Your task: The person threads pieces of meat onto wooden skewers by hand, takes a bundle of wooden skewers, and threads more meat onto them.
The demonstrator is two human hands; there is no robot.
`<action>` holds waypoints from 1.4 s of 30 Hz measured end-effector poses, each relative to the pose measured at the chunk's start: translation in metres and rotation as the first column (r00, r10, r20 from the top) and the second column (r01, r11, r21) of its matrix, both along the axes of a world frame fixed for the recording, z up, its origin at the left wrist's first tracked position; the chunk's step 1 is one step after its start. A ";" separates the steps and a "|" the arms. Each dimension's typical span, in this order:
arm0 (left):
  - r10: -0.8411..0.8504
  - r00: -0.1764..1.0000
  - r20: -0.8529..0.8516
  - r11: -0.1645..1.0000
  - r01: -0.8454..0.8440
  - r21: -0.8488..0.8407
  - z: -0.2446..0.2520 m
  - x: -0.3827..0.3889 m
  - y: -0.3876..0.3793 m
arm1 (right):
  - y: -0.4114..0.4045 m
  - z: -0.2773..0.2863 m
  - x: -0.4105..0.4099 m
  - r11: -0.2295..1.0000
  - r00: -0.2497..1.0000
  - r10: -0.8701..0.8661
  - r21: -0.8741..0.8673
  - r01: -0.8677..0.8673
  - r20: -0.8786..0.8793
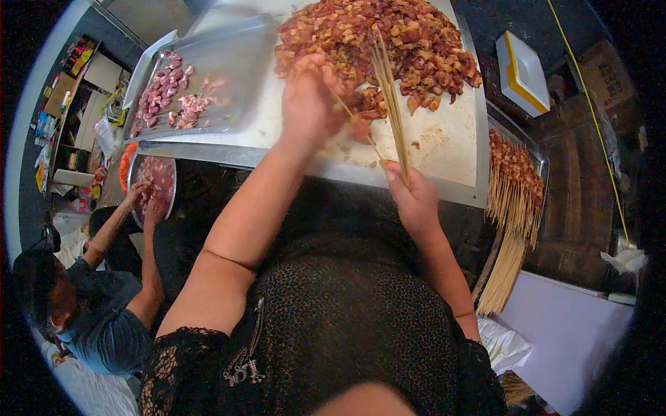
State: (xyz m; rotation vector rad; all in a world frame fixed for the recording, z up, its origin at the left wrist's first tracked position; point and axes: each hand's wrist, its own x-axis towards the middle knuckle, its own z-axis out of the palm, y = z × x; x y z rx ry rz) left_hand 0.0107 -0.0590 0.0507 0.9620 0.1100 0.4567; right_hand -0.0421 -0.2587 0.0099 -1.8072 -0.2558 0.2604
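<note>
My right hand (pixel 415 196) grips a bundle of thin bamboo skewers (pixel 391 106) that points up towards the meat. Between its thumb and finger is also the lower end of a single skewer (pixel 375 147), slanting up to the left with a piece of meat (pixel 360 129) on it. At this skewer's upper end, my left hand (pixel 311 96) is curled around meat; motion blurs its fingers. Behind both hands, a large heap of cut, reddish-brown marinated meat (pixel 364 36) lies on a white cutting board (pixel 442 151).
A metal tray (pixel 229 67) with pink meat pieces stands at the left. Below it, a co-worker (pixel 104 307) handles meat in a metal bowl (pixel 173 179). At the right, a tray (pixel 546 171) holds loaded skewers (pixel 515 182); a white-and-yellow foam box (pixel 525 73) stands beyond it.
</note>
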 end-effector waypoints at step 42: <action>-0.188 0.976 -0.106 0.963 0.162 -0.218 0.007 0.003 0.020 | 0.008 -0.001 0.002 0.998 0.994 -0.023 -0.055 0.029 0.111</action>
